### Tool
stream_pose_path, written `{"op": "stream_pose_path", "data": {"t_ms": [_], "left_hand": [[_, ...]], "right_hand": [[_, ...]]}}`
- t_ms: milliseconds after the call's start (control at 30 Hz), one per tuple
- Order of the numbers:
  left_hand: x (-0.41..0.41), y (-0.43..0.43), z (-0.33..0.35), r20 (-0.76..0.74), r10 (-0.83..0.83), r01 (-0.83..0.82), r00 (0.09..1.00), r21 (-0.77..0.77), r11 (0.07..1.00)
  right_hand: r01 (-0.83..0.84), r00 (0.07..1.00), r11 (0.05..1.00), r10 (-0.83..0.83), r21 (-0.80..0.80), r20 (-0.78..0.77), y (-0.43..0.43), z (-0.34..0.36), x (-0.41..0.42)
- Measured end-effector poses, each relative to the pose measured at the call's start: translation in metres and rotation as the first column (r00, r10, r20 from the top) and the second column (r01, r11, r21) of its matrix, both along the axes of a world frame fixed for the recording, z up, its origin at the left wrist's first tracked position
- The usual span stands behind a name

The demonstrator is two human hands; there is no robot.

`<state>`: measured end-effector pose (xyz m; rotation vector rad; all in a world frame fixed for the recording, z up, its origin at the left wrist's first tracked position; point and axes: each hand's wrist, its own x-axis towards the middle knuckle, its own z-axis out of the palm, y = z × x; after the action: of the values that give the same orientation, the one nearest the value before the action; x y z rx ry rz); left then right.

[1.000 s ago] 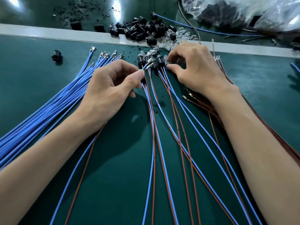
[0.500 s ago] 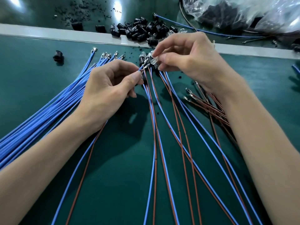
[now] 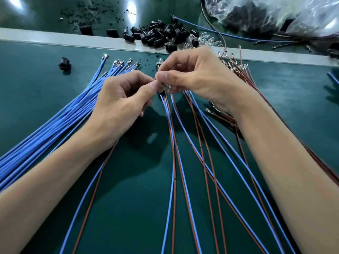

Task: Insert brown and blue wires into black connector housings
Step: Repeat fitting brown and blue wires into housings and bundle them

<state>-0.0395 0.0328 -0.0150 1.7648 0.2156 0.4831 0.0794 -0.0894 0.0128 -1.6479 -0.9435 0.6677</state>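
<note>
Right hand (image 3: 201, 76) has dropped beside left hand (image 3: 121, 103), pinching a clear piece (image 3: 165, 87); left pinches wires (image 3: 91, 208).

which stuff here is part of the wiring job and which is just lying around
In the job: left hand, right hand, the small part both pinch, blue wires, brown wires, pile of black housings.
Lying about: plastic bag, lone black housing, black crumbs.

The worktop (image 3: 128, 208) is covered with a largely matt, dark-green mat and crossed by a smooth pale strip (image 3: 45, 36). The blue wires (image 3: 45, 136) and brown wires (image 3: 250, 77) are sheathed in smooth, faintly shiny plastic and tipped with bright metal terminals (image 3: 120, 62). The black connector housings (image 3: 161, 33) are moulded in glossy plastic. The bulbs (image 3: 206, 37) look clear and glassy, and the bag (image 3: 293, 15) is made of thin, crinkled, shiny film.
</note>
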Motion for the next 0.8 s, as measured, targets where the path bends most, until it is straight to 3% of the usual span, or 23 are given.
{"op": "stream_pose_path", "data": {"t_ms": [567,800], "left_hand": [[0.002,0.0035,-0.0014,0.035,0.096,-0.093,0.995,-0.081,0.992],[0.0003,0.0002,0.001,0.026,0.086,-0.086,0.996,0.026,0.996]], "right_hand": [[0.036,0.998,0.998,-0.033,-0.051,0.047,0.003,0.0001,-0.0008],[0.068,0.996,0.998,-0.068,0.001,0.05,0.0002,0.002,0.0051]]}}
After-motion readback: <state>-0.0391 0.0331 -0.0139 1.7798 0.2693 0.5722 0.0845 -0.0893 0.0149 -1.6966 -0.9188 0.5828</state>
